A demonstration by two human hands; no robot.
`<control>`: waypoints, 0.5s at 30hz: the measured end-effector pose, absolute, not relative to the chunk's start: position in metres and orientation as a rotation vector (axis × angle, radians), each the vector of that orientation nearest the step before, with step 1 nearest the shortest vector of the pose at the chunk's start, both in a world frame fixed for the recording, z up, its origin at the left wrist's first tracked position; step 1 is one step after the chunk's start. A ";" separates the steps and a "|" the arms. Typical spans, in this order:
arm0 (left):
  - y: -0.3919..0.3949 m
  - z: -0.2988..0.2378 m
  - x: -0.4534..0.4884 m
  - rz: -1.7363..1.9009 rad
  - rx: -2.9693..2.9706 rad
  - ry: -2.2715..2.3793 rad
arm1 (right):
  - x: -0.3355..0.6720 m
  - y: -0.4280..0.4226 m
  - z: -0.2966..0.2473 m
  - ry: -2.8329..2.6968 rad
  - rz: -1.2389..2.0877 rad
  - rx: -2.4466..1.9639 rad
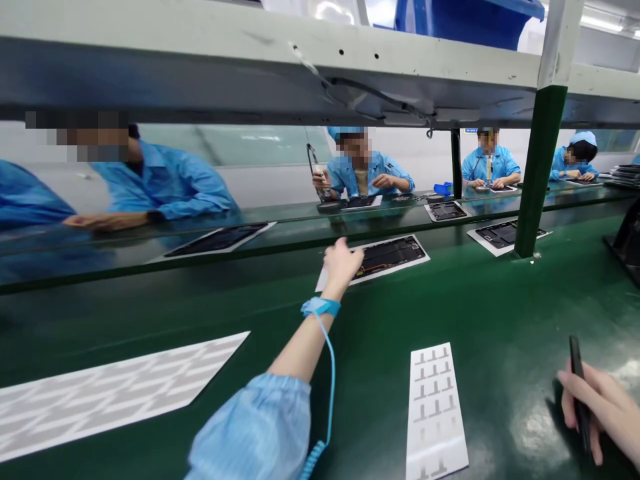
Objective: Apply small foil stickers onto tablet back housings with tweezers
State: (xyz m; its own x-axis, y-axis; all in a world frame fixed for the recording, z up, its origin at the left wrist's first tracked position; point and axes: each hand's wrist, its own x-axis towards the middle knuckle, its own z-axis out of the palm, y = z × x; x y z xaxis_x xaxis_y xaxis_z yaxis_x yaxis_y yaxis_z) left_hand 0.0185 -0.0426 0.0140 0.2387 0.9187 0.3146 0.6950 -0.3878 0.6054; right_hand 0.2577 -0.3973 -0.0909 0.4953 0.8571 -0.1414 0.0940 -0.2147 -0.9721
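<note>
My left hand (pixel 343 263) reaches forward across the green bench, closed at the left end of a flat black electronics panel (pixel 393 257) with a white border. The fingertips are partly hidden, and a blue wrist strap (pixel 320 307) with a coiled cord circles that wrist. At the lower right, my right hand (pixel 597 407) has its fingers wrapped around slim black tweezers (pixel 580 393), held upright above the bench. Between the hands lies a narrow white sheet (pixel 435 413) of small grey T-shaped stickers. A wider white sheet (pixel 115 387) with larger grey strips lies to the left.
A raised ledge runs along the back, where more panels (pixel 220 240) lie. Another panel (pixel 500 235) rests by a green post (pixel 540 173). A shelf (pixel 250 60) spans overhead. Several co-workers in blue sit opposite. A black stand (pixel 627 243) is at the right edge.
</note>
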 end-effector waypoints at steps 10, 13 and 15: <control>-0.219 -0.010 0.014 -0.047 2.779 0.517 | 0.310 -0.219 -0.056 -1.308 0.461 -2.001; -0.228 -0.008 0.012 -0.191 2.804 0.564 | 0.308 -0.164 -0.058 -1.419 0.282 -2.082; -0.226 -0.007 0.016 -0.231 2.809 0.605 | 0.308 -0.135 -0.058 -1.462 0.177 -2.140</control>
